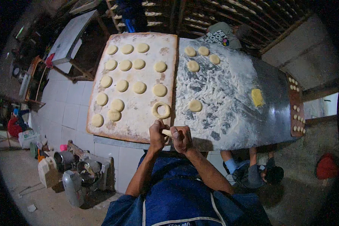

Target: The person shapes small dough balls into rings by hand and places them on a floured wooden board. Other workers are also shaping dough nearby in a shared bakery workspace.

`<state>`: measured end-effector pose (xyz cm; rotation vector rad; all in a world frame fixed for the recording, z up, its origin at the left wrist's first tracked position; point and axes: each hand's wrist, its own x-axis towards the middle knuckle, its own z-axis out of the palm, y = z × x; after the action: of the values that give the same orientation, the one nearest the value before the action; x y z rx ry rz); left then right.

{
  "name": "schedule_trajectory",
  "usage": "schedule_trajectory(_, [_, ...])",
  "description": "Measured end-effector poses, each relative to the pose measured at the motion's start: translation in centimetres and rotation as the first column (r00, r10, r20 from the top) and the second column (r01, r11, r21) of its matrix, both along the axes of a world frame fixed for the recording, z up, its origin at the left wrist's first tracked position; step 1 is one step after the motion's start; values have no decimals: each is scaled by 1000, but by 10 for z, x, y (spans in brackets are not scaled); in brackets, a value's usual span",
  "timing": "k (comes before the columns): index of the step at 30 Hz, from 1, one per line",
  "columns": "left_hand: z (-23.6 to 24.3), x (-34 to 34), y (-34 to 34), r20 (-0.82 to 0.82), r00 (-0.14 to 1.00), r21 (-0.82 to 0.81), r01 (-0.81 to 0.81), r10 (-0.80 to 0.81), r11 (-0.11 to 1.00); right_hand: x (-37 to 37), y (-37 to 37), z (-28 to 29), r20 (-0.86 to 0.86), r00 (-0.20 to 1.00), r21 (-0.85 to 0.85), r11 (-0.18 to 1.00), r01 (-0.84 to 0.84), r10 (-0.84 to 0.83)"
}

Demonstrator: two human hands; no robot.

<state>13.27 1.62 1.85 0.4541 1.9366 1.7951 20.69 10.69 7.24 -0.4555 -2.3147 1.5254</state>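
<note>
Two-handed, held a small piece of dough [167, 132] over the near right corner of the pale board [139, 128]. Pinched one end in the left hand [157, 135], fingers curled and pressed together; gripped the other end in the right hand [181, 139], fingers likewise folded in, probably for an even hold from both sides. Could not tell the full shape of the piece, mostly hidden behind the knuckles, nor the exact place of each thumb.

Just above the left hand, found a ring of dough [155, 110] lying flat on the board, apparently for easy reach. Saw flat rounds of dough [139, 87] set in loose rows, mostly apart, likely against sticking; noted two overlapping toward the near left.

On the metal table [277, 113] to the right, counted five more rounds on spread flour [237, 71], presumably dusted against sticking. Farther right, spotted a yellow block or scraper [257, 97], too blurred to name, perhaps set aside for working room. Noticed small pale pieces [298, 118] on a brown tray [294, 100], possibly grouped at the table's end out of the way.
</note>
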Motion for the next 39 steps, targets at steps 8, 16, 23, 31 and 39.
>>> schedule_trajectory(8, [-19,-6,-48,502,836,417,-460,222,784,-20,-40,-13,-54,969,-74,967,-245,242])
schedule_trajectory(16, [0,-54,-115,-141,957,-300,-285,253,910,-52,-60,11,102,966,-93,969,-228,237])
schedule_trajectory(23, [-13,-77,-132,-604,797,-403,-295,-10,866,-48,-68,-11,440,897,317,928,-193,37])
schedule_trajectory(31, [-20,-82,-145,-585,799,-334,-84,-137,939,-137,-73,-18,272,945,398,872,-284,183])
schedule_trajectory(39, [-5,-167,-149,-718,695,-380,-337,-46,861,-224,-88,-77,112,942,682,665,-305,317])
